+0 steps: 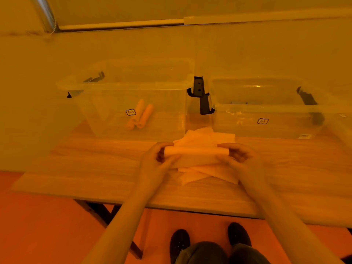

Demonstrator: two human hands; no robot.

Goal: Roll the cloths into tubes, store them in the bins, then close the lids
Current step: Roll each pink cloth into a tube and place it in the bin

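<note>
**Cloth tube held at both ends**

Soft, smooth cloth tube [196,151] at centre frame, above a loose pile of flat cloths [205,168] on the pale wood-grain table [95,168]. Left hand [154,159] curled round its left end, right hand [242,155] pinching the right end. Upper left: clear plastic bin [133,103], lid open, holding two rolled cloths [141,117]. Upper right: second clear bin [266,111], also open.

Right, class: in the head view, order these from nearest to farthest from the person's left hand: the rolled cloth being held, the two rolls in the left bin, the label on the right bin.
1. Rolled cloth, gripped by the left hand.
2. Two rolls, beyond it, in the left bin.
3. Label, far right, on the right bin.
</note>
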